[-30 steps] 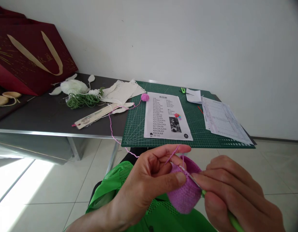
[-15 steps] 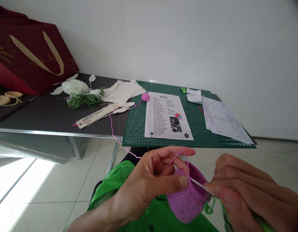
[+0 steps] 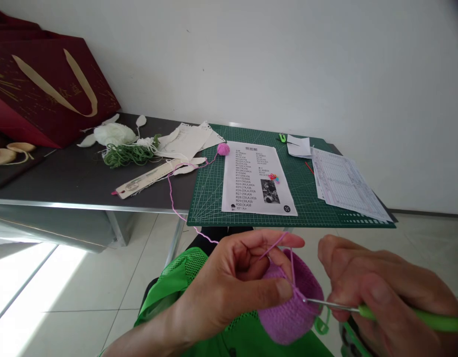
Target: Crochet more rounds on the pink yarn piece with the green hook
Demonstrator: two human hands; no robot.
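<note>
The left hand pinches a soft purple crocheted cup, with thin pink yarn over its fingers to keep it tight, while the right hand presses its fingers around a green-handled metal crochet hook.

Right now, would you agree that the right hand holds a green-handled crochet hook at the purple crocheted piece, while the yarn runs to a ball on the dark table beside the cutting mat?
Not quite: the head view shows the pink yarn ball on the green cutting mat, not on the dark table. The right hand, green-handled crochet hook and purple crocheted piece are as you say.
</note>
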